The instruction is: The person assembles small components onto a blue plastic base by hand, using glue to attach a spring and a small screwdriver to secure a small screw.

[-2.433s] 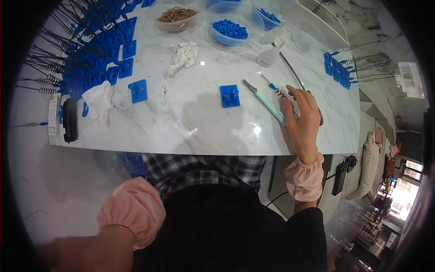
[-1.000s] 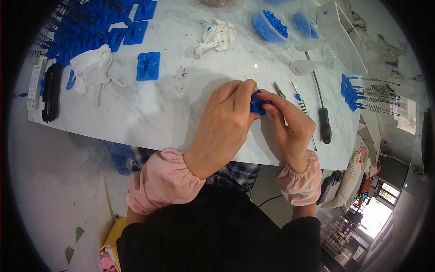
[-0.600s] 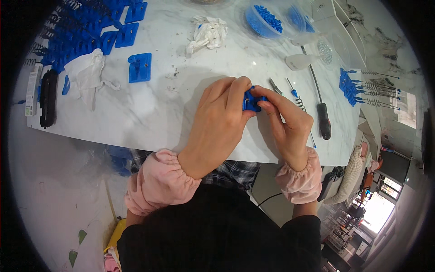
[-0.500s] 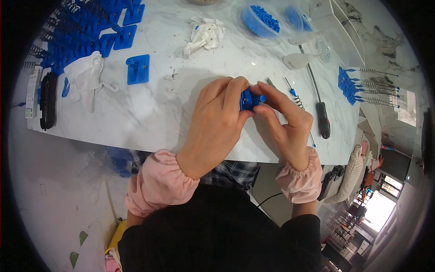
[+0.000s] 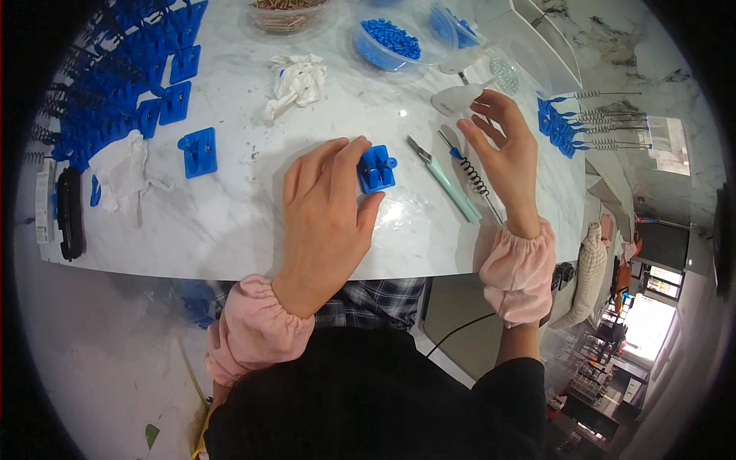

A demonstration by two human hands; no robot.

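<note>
My left hand (image 5: 326,207) rests on the table, thumb and forefinger gripping the edges of a small blue plastic base (image 5: 376,170) with a raised round peg. Off to the right, my right hand (image 5: 504,157) is raised with thumb and fingers apart. Its fingertips reach the edge of a translucent white squeeze bottle (image 5: 458,98); whether they touch it I cannot tell. Between the hands lies a mint-green craft knife (image 5: 448,184). Partly beneath my right hand is a black coil spring (image 5: 473,175) on a rod with a blue tip.
Many blue bases with springs (image 5: 115,100) crowd the far left, and one base (image 5: 198,153) lies apart. Crumpled tissues (image 5: 297,82), a bowl of blue beads (image 5: 387,46), a tub of brass-coloured pieces (image 5: 290,17) and more spring assemblies (image 5: 560,126) surround the work spot.
My right hand has let go of the blue base and moved right to the squeeze bottle. My left hand keeps the base, now lower and turned face up. The whole view has shifted.
</note>
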